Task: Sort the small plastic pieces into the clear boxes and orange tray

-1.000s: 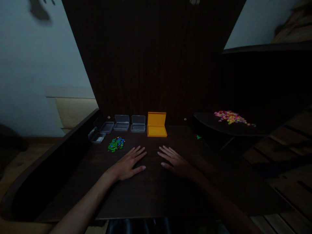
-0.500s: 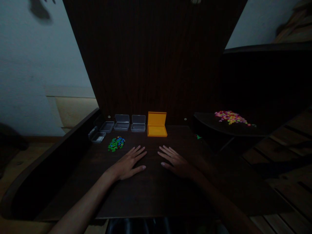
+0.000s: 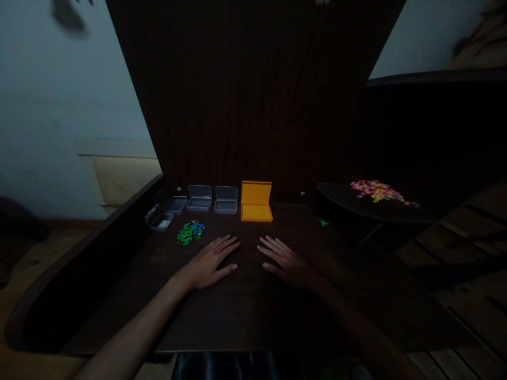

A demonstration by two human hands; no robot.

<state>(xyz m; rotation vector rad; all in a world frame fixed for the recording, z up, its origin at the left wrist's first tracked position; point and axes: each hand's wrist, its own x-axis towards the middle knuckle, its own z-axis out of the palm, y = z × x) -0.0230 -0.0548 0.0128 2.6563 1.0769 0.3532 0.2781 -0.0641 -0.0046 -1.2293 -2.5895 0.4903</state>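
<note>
My left hand (image 3: 209, 262) lies flat on the dark wooden table (image 3: 237, 316), fingers spread and holding nothing. My right hand (image 3: 284, 260) rests flat opposite it, also with fingers apart and nothing in them. Just beyond my left hand is a heap of small green and blue pieces (image 3: 190, 233), too small to make out exactly. An orange box (image 3: 256, 212) with its lid raised stands behind the gap between my hands. To its left are clear plastic boxes with raised lids, one (image 3: 226, 206) beside the orange box and another (image 3: 199, 203) farther left.
Farther left sit a shallow clear tray (image 3: 175, 205) and a small clear case (image 3: 160, 220). A pile of pink, yellow and red bits (image 3: 378, 191) lies on a raised corner shelf (image 3: 344, 199) at right. A green scrap (image 3: 324, 222) is below it. A raised side panel (image 3: 91, 253) borders the left.
The whole view has shifted very slightly. Both hands stay flat in the same place, and the boxes and heaps have not moved.
</note>
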